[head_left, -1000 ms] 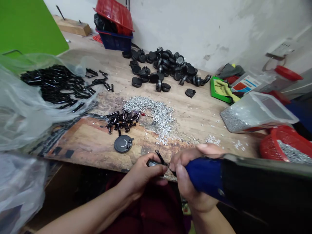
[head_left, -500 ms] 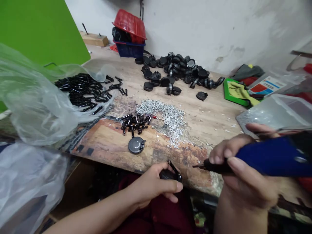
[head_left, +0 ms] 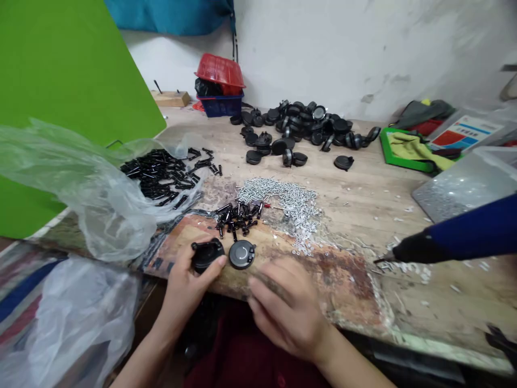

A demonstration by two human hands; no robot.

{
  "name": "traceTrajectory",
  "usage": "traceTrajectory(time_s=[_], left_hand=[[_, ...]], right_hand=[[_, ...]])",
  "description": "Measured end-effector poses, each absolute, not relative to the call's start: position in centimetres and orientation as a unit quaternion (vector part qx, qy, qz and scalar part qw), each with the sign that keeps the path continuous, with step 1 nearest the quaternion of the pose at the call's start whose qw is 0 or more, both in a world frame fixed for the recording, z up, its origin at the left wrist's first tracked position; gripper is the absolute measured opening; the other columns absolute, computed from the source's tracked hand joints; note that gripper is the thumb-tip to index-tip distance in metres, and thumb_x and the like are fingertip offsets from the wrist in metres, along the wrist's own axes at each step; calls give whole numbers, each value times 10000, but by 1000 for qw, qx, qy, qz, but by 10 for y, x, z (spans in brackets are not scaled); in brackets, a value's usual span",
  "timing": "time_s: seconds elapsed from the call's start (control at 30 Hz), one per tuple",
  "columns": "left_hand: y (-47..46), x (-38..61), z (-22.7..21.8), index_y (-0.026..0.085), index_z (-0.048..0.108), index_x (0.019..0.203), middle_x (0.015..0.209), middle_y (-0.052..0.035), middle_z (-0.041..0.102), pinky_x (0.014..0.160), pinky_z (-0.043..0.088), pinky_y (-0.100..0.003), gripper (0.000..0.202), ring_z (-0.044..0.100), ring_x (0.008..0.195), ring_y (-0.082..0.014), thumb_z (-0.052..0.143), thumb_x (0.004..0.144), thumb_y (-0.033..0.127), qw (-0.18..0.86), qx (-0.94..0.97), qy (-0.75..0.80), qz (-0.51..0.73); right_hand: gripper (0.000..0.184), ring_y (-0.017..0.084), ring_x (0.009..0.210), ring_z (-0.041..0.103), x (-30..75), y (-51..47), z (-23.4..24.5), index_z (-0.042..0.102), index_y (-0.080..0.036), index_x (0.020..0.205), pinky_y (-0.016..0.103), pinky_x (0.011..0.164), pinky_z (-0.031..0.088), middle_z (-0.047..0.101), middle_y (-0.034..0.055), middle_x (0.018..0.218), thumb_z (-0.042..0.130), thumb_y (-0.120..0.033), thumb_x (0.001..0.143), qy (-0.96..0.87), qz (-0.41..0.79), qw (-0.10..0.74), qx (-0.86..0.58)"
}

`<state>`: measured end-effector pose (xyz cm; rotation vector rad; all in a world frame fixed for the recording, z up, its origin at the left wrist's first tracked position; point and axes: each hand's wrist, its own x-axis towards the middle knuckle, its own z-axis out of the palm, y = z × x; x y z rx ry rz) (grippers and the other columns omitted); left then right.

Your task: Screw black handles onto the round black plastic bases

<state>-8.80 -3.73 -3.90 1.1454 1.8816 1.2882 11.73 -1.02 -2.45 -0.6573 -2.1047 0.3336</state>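
My left hand [head_left: 183,285], closed at the table's front edge, holds a black round suction-cup-like mount [head_left: 207,257] with a short bar across its top. Just right of it, a similar round black piece [head_left: 241,254] lies flat on the wood. My right hand [head_left: 288,307] hovers at the table edge below that piece, slightly blurred, its fingers half curled with a gap between them; nothing shows in it. A blue electric screwdriver [head_left: 464,231] is at the right, apart from both hands, its bit pointing left over scattered screws. Small black bar parts [head_left: 238,218] lie behind the round piece.
Silver screws [head_left: 278,194] are heaped mid-table. Many black round mounts [head_left: 299,124] are piled near the wall. A plastic bag [head_left: 125,215] of black bars lies left, below a green panel [head_left: 60,97]. A clear bin [head_left: 468,178] and green tray [head_left: 398,159] stand right.
My right hand has let go of the screwdriver and come left towards the round piece. My left hand has moved left with the mount. The view has shifted.
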Motion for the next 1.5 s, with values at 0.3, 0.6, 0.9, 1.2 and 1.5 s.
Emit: traceTrajectory(time_s=[0.3, 0.6, 0.9, 1.2, 1.5], left_hand=[[-18, -128, -85, 180, 415, 1266, 1275, -143, 509, 1037, 359, -469, 565, 470, 1222, -291, 628, 783, 383, 155, 571, 710, 381], [16, -101, -29, 201, 600, 1016, 1018, -79, 617, 902, 411, -401, 236, 522, 1009, -266, 508, 877, 369, 1, 699, 651, 296], [85, -60, -29, 170, 691, 833, 841, -113, 630, 735, 396, -389, 214, 517, 855, -284, 494, 856, 250, -50, 809, 586, -3], [85, -49, -31, 108, 677, 796, 860, -150, 649, 720, 391, -416, 242, 537, 873, -320, 454, 847, 188, -81, 803, 590, -26], [75, -47, -27, 116, 657, 846, 874, -136, 638, 748, 408, -416, 231, 532, 896, -310, 469, 869, 249, -83, 803, 590, 34]], right_hand=[[277, 304, 1002, 618, 68, 13, -63, 609, -126, 1060, 447, 916, 534, 675, 144, 1026, 508, -83, 806, -913, 84, 283, -283], [137, 198, 855, 586, 122, 45, -36, 659, -182, 881, 358, 766, 486, 638, 56, 832, 537, -245, 887, -799, 137, 359, -463], [143, 199, 870, 535, 166, 68, -27, 704, -185, 838, 306, 779, 417, 605, 68, 862, 565, -156, 851, -797, 114, 157, -572], [166, 207, 848, 488, 149, 69, -57, 670, -193, 754, 313, 746, 356, 596, 56, 828, 548, -199, 868, -812, 115, 118, -559], [146, 200, 843, 504, 165, 50, -53, 671, -198, 800, 294, 718, 367, 616, 51, 843, 550, -209, 880, -819, 104, 120, -551]])
